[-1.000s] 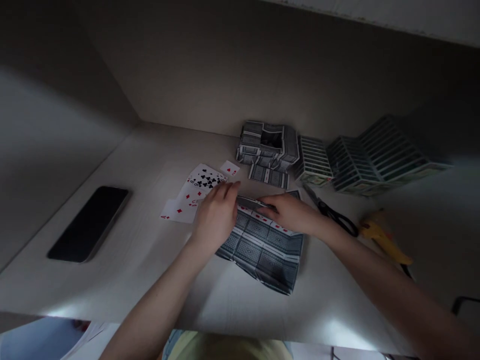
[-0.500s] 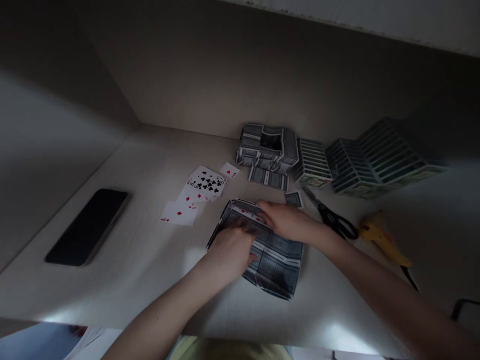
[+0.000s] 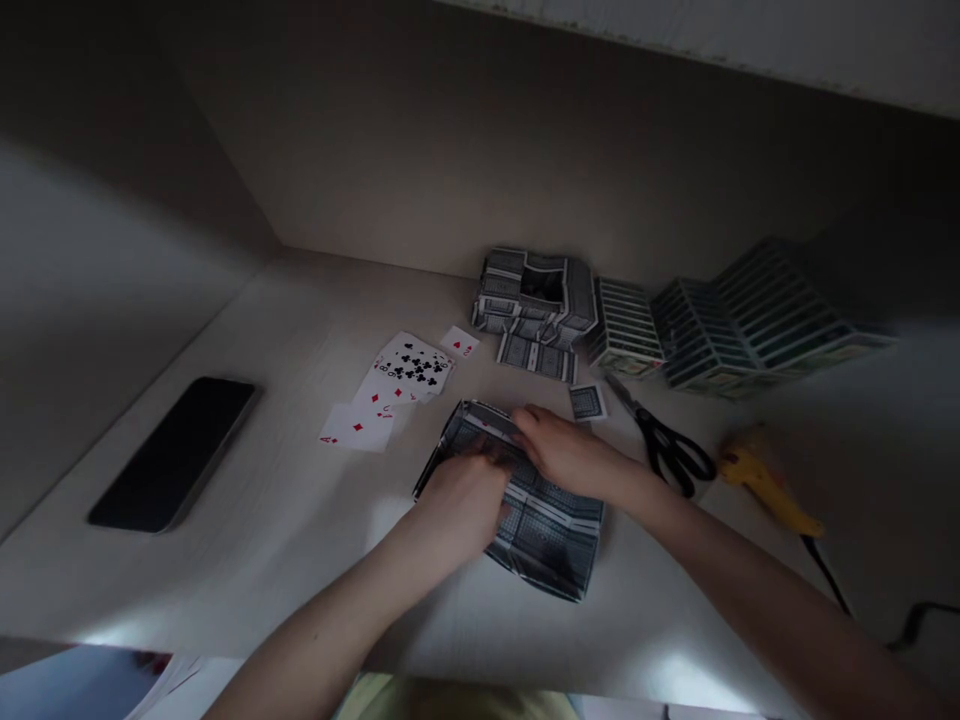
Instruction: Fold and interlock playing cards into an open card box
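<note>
A box-like piece built of playing cards (image 3: pixel 551 545), dark patterned backs outward with white edge strips, lies tilted on the tabletop before me. My left hand (image 3: pixel 469 495) reaches over its left part with bent fingers pressed in at the upper side; those fingertips are partly hidden. At the upper edge, my right hand (image 3: pixel 562 450) has its fingers closed on the rim, close to the left fingertips. Just beyond the right hand is a small face-down card piece (image 3: pixel 587 402).
Loose face-up cards (image 3: pixel 412 365) and a phone (image 3: pixel 176 455) lie left. Behind stand another card-built piece (image 3: pixel 536 295) and slatted card structures (image 3: pixel 626 325). Black-handled scissors (image 3: pixel 671 450) and a yellow glue gun (image 3: pixel 769 480) with its cord lie right.
My right hand has shifted slightly down, and the red-marked strip under its fingers shows less. The small face-down card shows more. My left hand stays almost in place.
</note>
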A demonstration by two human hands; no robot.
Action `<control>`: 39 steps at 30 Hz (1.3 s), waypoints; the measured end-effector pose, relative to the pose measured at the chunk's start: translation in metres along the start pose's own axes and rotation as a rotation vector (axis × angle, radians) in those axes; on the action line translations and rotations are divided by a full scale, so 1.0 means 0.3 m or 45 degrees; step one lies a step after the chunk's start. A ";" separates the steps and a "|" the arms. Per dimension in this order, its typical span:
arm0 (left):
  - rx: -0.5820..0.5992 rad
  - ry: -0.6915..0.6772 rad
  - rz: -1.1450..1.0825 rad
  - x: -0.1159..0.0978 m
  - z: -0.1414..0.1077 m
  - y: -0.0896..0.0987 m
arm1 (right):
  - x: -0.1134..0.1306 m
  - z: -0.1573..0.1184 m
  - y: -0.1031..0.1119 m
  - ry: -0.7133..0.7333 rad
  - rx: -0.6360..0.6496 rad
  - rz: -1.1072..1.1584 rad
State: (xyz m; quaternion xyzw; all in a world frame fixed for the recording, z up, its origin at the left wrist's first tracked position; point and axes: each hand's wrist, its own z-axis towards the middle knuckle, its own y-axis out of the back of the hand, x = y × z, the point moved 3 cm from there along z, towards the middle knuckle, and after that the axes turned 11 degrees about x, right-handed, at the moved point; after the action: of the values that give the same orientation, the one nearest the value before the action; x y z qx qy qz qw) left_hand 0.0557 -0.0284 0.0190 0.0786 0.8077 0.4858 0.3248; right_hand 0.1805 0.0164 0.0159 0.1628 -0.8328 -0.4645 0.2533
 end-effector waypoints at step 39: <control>-0.554 0.207 -0.337 0.207 0.052 0.101 | 0.071 0.032 0.019 -0.039 -0.128 -0.158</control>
State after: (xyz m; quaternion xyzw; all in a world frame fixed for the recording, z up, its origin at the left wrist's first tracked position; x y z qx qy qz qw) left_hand 0.0111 0.0264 0.0115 -0.1387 0.7109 0.6061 0.3288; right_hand 0.1574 0.0153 0.0223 0.1938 -0.8005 -0.5231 0.2191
